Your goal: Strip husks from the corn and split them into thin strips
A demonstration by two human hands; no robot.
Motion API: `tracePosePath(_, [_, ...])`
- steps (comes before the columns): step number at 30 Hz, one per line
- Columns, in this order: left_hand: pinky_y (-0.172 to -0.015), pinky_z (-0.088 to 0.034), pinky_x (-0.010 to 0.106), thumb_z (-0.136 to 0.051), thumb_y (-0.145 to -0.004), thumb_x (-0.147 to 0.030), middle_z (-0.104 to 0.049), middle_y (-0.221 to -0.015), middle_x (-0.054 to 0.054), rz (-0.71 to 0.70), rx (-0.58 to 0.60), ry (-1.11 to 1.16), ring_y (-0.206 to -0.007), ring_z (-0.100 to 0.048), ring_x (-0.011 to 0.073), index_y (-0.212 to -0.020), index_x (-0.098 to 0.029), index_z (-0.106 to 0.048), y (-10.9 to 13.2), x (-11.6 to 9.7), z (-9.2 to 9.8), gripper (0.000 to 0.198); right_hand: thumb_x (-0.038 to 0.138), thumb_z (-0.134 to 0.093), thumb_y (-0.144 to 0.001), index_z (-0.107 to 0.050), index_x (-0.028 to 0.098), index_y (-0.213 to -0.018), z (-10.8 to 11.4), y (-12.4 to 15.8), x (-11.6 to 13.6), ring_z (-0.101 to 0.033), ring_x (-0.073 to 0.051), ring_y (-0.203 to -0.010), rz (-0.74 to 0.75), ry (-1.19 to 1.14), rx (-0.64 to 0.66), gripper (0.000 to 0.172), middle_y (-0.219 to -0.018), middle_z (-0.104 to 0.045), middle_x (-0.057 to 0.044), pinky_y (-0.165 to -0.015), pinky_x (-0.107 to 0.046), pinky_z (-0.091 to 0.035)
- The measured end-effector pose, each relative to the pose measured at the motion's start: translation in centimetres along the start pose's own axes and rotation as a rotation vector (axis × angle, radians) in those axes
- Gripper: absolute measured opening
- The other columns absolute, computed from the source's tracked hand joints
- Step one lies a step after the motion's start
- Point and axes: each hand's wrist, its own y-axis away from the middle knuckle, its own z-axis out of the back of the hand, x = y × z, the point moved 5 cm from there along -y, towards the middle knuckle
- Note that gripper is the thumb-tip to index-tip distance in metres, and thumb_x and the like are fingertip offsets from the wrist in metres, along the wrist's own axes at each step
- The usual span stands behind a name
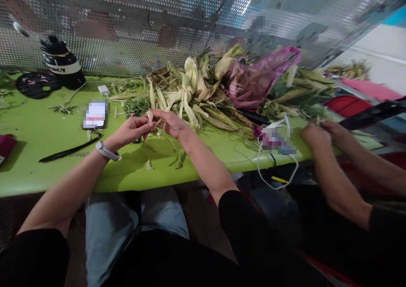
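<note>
My left hand (136, 128) is closed, pinching a pale strip of corn husk (149, 116) between thumb and fingers. Close against it, my right hand (171, 123) bends its fingers round the same pale, thin plant pieces; exactly where its fingertips grip is hard to see. Both hands hover just above the green table (142, 175). Behind them lies a heap of corn husks (193, 88), with a small tuft of thin green shreds (135, 106) by my left fingers. A small pale scrap (149, 164) lies on the table below my hands.
A lit phone (95, 114), a black strap (69, 152) and a black bottle (65, 64) are on the left. A purple plastic bag (260, 77) rests on the husks. To the right, a co-worker's hands (320, 135) work near a white cord (258, 164). A perforated metal panel (133, 28) stands behind.
</note>
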Motion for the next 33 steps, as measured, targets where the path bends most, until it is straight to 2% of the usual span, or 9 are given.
tracePosePath(4, [-0.043, -0.028, 0.019, -0.067, -0.089, -0.05, -0.052, -0.049, -0.001, 0.034, 0.039, -0.042, -0.043, -0.038, 0.0048, -0.059, -0.014, -0.059, 0.0, 0.2, -0.4, 0.047, 0.029, -0.08, -0.077, -0.068, 0.018, -0.084, 0.2, -0.2, -0.5, -0.059, -0.01, -0.061, 0.032, -0.062, -0.068, 0.018, -0.079, -0.071, 0.0, -0.053, -0.024, -0.05])
tracePosePath(10, [-0.041, -0.025, 0.02, -0.069, -0.085, -0.054, -0.055, -0.045, 0.002, 0.136, 0.083, 0.04, -0.039, -0.035, 0.0047, -0.053, -0.015, -0.061, -0.2, 1.2, -0.7, 0.052, 0.036, -0.084, -0.072, -0.069, 0.02, -0.081, -0.1, -0.2, -0.8, -0.063, -0.013, -0.07, 0.102, -0.056, -0.122, 0.024, -0.088, -0.074, -0.002, -0.05, -0.023, -0.048])
tracePosePath(15, [-0.042, -0.03, 0.021, -0.071, -0.084, -0.052, -0.061, -0.048, 0.003, 0.186, 0.188, 0.118, -0.041, -0.04, 0.007, -0.079, -0.015, -0.079, 0.0, 1.1, -1.5, 0.038, 0.039, -0.084, -0.072, -0.068, 0.021, -0.077, -0.7, 0.1, -0.4, -0.068, -0.017, -0.098, 0.213, -0.009, -0.145, 0.024, -0.093, -0.075, -0.003, -0.078, -0.027, -0.057])
tracePosePath(19, [-0.044, -0.033, 0.021, -0.073, -0.084, -0.049, -0.063, -0.05, 0.003, 0.216, 0.206, 0.153, -0.043, -0.044, 0.0078, -0.088, -0.015, -0.081, 0.0, 1.3, -2.0, 0.035, 0.043, -0.086, -0.07, -0.068, 0.021, -0.077, -0.7, 0.0, -0.3, -0.068, -0.018, -0.1, 0.237, 0.001, -0.12, 0.03, -0.094, -0.075, -0.004, -0.089, -0.032, -0.056])
tracePosePath(21, [-0.043, -0.031, 0.021, -0.073, -0.084, -0.049, -0.063, -0.052, 0.004, 0.221, 0.16, 0.199, -0.043, -0.043, 0.0073, -0.086, -0.015, -0.081, -0.1, 1.8, -1.9, 0.035, 0.048, -0.086, -0.069, -0.068, 0.02, -0.08, -0.4, 0.0, -0.1, -0.068, -0.019, -0.094, 0.213, -0.002, -0.1, 0.035, -0.094, -0.075, -0.005, -0.084, -0.033, -0.057])
tracePosePath(24, [-0.042, -0.03, 0.02, -0.074, -0.083, -0.049, -0.062, -0.055, 0.003, 0.22, -0.02, 0.334, -0.043, -0.042, 0.0066, -0.082, -0.014, -0.077, -0.4, 2.6, -0.9, 0.035, 0.062, -0.077, -0.075, -0.07, 0.019, -0.086, 0.3, 0.0, 0.5, -0.068, -0.019, -0.086, 0.151, 0.009, -0.061, 0.045, -0.093, -0.075, -0.006, -0.077, -0.035, -0.058])
tracePosePath(27, [-0.046, -0.036, 0.019, -0.074, -0.083, -0.044, -0.062, -0.059, 0.002, 0.221, -0.171, 0.464, -0.049, -0.05, 0.0078, -0.08, -0.015, -0.072, -0.6, 3.0, 0.0, 0.029, 0.066, -0.069, -0.08, -0.072, 0.018, -0.089, 0.9, 0.2, 1.2, -0.069, -0.02, -0.088, 0.152, 0.049, -0.038, 0.049, -0.094, -0.075, -0.007, -0.082, -0.037, -0.058])
tracePosePath(30, [-0.049, -0.041, 0.02, -0.068, -0.087, -0.042, -0.063, -0.063, 0.003, 0.231, -0.212, 0.53, -0.054, -0.055, 0.01, -0.082, -0.016, -0.069, -0.8, 3.1, 0.3, 0.027, 0.062, -0.068, -0.082, -0.073, 0.019, -0.092, 1.0, 0.3, 1.5, -0.069, -0.02, -0.095, 0.169, 0.081, -0.007, 0.044, -0.099, -0.076, -0.007, -0.09, -0.037, -0.057])
tracePosePath(33, [-0.049, -0.041, 0.021, -0.07, -0.085, -0.039, -0.064, -0.064, 0.004, 0.233, -0.229, 0.542, -0.053, -0.053, 0.0096, -0.077, -0.015, -0.067, -0.8, 2.9, 0.3, 0.025, 0.06, -0.073, -0.078, -0.073, 0.02, -0.088, 1.3, 0.1, 1.3, -0.069, -0.019, -0.091, 0.188, 0.133, -0.023, 0.041, -0.094, -0.076, -0.005, -0.091, -0.037, -0.056])
